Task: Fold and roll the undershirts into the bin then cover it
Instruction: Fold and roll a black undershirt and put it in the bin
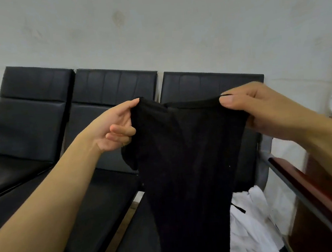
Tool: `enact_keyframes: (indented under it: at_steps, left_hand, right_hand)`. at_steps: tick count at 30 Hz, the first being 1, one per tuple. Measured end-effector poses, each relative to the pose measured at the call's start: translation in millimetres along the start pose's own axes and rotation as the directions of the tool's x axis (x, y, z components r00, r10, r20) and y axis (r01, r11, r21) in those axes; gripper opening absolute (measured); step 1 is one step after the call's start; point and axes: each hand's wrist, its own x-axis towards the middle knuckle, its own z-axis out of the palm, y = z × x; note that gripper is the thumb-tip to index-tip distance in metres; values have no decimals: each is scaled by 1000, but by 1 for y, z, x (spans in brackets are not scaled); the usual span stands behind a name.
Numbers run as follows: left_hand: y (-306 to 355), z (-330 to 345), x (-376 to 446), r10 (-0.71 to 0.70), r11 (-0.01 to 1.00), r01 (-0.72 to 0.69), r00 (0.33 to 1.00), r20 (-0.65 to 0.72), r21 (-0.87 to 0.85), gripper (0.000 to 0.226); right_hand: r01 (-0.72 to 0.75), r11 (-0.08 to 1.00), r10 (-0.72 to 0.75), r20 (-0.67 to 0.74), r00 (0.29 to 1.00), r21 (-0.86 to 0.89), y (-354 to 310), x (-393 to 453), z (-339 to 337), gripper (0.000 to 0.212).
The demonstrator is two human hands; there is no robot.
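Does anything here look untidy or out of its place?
Yes. White garments lie crumpled in a loose heap on the rightmost seat, not folded. The black undershirt hangs unfolded, held up by the left hand and right hand. No bin shows.

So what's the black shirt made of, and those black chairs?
The black shirt looks like soft, thin knit cloth, maybe cotton: it hangs limp and matte where the left hand and right hand pinch it. The chairs look like leather or vinyl: smooth, slightly shiny, with stitched panels.
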Motion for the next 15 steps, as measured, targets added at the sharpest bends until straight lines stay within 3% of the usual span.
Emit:
enact_keyframes:
  at_steps: [2,3,5,7,9,11,12,15]
  left_hand:
    - [-5,-6,5,-16,977,76,958,286,-199,53]
    - [-10,-7,8,-25,973,109,926,377,-202,59]
    - [-24,1,14,-65,987,121,898,435,-102,56]
    - [-37,11,16,-59,998,51,940,337,35,32]
    - [-40,16,17,76,997,-75,994,75,-26,39]
    - [-34,17,16,171,965,-193,977,-131,-177,48]
    - [-32,21,16,170,967,-202,965,-201,-154,51]
    - [-37,39,19,141,959,-70,958,-249,275,29]
  right_hand:
    - [-35,999,35,-22,999,-4,-11,11,-9,59]
    - [-57,998,56,-38,998,-22,-18,16,-12,63]
    - [-66,998,65,-71,995,-18,-29,25,-18,53]
    - [-88,996,89,-98,991,11,-38,32,-24,34]
    - [-121,991,127,-106,986,60,-41,33,-34,27]
    - [-138,988,147,-127,981,73,-45,31,-42,28]
    - [-137,989,142,-136,980,50,-46,30,-46,31]
    - [-145,989,141,-111,984,-32,-54,29,-52,34]
